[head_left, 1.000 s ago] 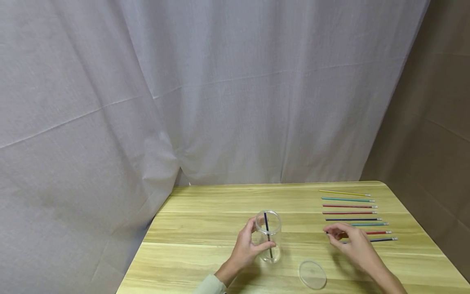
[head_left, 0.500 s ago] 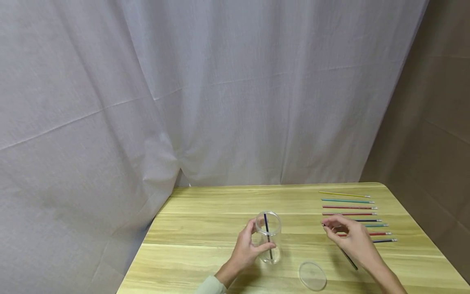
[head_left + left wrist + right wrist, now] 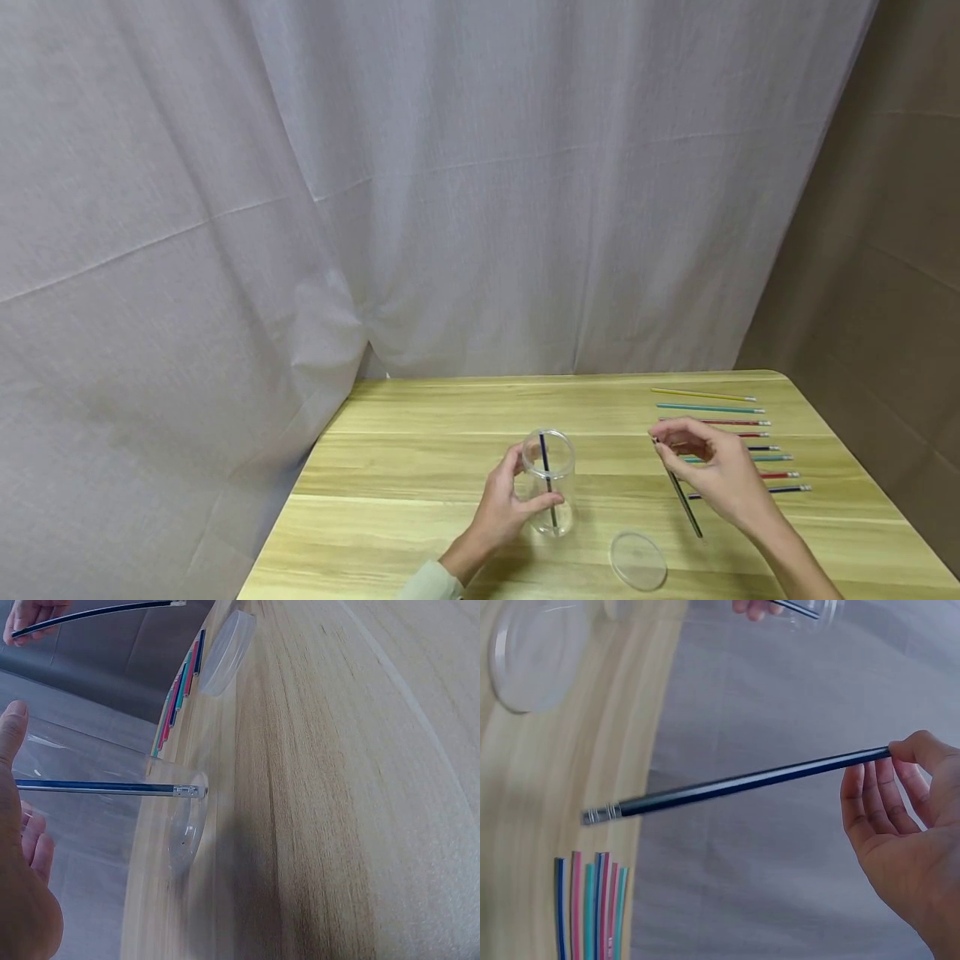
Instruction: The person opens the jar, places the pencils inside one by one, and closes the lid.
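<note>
My left hand (image 3: 504, 502) grips a clear plastic jar (image 3: 561, 492) that stands upright on the table, thumb across its near side. Inside the jar a dark blue pencil (image 3: 97, 786) leans with its eraser end at the bottom. To the right, my right hand (image 3: 716, 471) pinches a second dark blue pencil (image 3: 742, 780) near one tip between thumb and fingertips. That pencil slants with its eraser end downward, raised above the table. A clear round lid (image 3: 638, 561) lies flat between the two hands.
On the right of the wooden table (image 3: 405, 467) several pencils lie in a row, among them a yellow pencil (image 3: 701, 394), a teal pencil (image 3: 708, 408) and a blue pencil (image 3: 787, 489). Grey curtains (image 3: 480, 208) hang behind the table's far edge.
My right hand has lifted the dark blue pencil from beside the row and moved slightly up and left. The pencil has swung from flat to steeply slanted. My left hand and the jar stay put.
</note>
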Demonstrator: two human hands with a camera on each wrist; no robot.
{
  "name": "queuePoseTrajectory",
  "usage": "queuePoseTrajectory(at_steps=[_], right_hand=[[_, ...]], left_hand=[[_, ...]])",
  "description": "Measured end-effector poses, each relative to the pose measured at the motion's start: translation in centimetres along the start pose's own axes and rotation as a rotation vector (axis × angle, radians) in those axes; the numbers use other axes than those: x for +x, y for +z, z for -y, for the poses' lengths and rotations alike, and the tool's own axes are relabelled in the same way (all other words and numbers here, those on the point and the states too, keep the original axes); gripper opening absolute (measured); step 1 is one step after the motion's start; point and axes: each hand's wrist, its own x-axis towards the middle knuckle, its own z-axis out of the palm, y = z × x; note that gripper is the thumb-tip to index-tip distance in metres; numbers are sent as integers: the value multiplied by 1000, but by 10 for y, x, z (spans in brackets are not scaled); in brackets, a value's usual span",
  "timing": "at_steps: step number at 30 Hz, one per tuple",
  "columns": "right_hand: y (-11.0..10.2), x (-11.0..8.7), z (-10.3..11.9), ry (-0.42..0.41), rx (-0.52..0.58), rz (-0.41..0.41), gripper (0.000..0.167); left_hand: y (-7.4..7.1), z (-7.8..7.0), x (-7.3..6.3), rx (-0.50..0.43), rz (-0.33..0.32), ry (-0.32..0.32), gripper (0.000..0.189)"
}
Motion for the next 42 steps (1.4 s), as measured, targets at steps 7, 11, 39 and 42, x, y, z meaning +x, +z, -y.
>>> queuePoseTrajectory(at_steps=[7,11,39,42], right_hand=[[-2,6,16,6,29,15,27],[-4,11,27,8,54,17,26],[-11,44,74,-44,571,-37,20],[-11,46,77,-62,623,-42,21]], left_hand=[[1,1,0,0,-4,27,79],[1,1,1,0,-3,28,79],[0,0,1,-21,1,-2,80],[0,1,0,-9,-2,3,80]])
